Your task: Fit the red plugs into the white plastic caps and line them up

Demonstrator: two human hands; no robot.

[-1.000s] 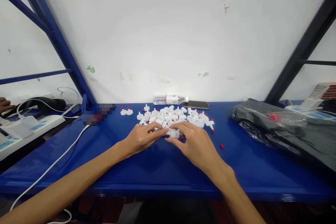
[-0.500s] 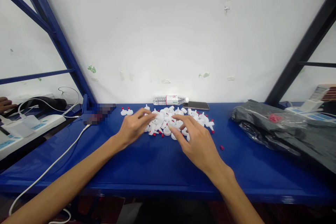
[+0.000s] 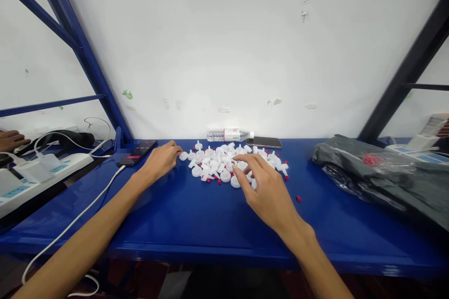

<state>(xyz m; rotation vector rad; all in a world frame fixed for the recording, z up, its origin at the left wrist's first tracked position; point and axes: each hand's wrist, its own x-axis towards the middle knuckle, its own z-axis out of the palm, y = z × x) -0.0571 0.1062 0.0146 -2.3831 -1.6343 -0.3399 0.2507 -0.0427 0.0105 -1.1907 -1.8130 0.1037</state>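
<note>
A pile of small white plastic parts (image 3: 213, 162), some with red tips, lies on the blue table (image 3: 196, 224) near the wall. My right hand (image 3: 266, 191) rests at the pile's near right side, with thumb and forefinger pinched on a white part (image 3: 241, 166). My left hand (image 3: 159, 161) lies palm down at the pile's left edge, its fingers curled onto the table. What is under them is hidden. Loose red caps (image 3: 297, 198) lie to the right of my right hand.
A water bottle (image 3: 228, 135) and a dark phone (image 3: 264, 141) lie by the wall behind the pile. A second phone (image 3: 138, 152) sits left of my left hand. A black plastic bag (image 3: 379, 173) covers the right. A power strip (image 3: 42, 173), a white cable (image 3: 80, 215) and another person's hand (image 3: 12, 140) are at the far left.
My left hand has left the pile's middle and slid left, covering the two parts that stood apart there. My right hand has moved slightly back into the pile and pinched a part.
</note>
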